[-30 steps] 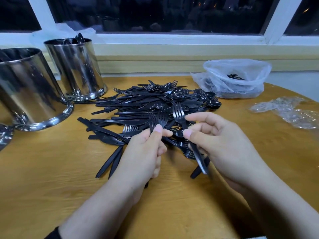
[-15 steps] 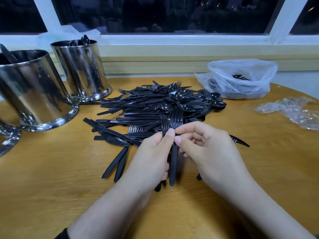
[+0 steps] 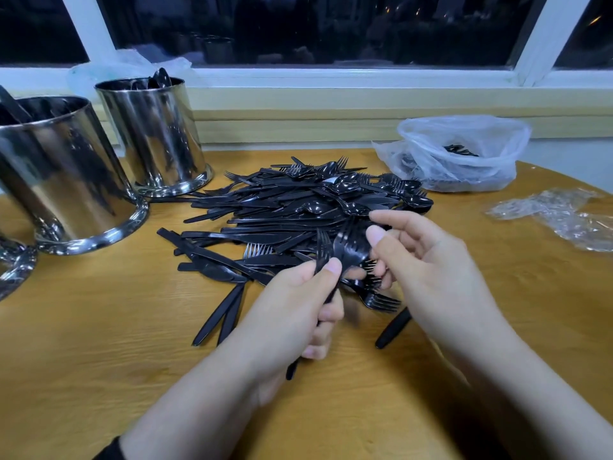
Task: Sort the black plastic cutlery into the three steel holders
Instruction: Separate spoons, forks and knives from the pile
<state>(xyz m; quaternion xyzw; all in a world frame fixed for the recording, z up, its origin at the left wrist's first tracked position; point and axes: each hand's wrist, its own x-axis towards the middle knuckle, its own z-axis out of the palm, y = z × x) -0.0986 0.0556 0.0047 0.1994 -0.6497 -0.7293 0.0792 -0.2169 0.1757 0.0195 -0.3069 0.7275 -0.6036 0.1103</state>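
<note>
A pile of black plastic cutlery (image 3: 292, 210) lies on the wooden table (image 3: 99, 327), with forks, knives and spoons mixed. My left hand (image 3: 295, 313) grips a small bundle of black forks (image 3: 345, 249) by the handles, tines pointing up and away. My right hand (image 3: 431, 273) hovers just right of the fork heads with its thumb and forefinger apart and holds nothing I can see. Steel holders stand at the left: a far one (image 3: 156, 141) with spoons in it, a large near one (image 3: 63, 180), and a third (image 3: 13, 273) cut off by the frame edge.
A clear plastic bag (image 3: 464, 151) with some cutlery inside sits at the back right. Crumpled plastic wrap (image 3: 560, 214) lies on the right. A window sill (image 3: 331, 94) runs behind the table. Loose knives (image 3: 219, 313) stick out of the pile toward me.
My right hand brought a fork across to the bundle in my left hand, then let go and drew back to the right. My left hand now holds the forks alone.
</note>
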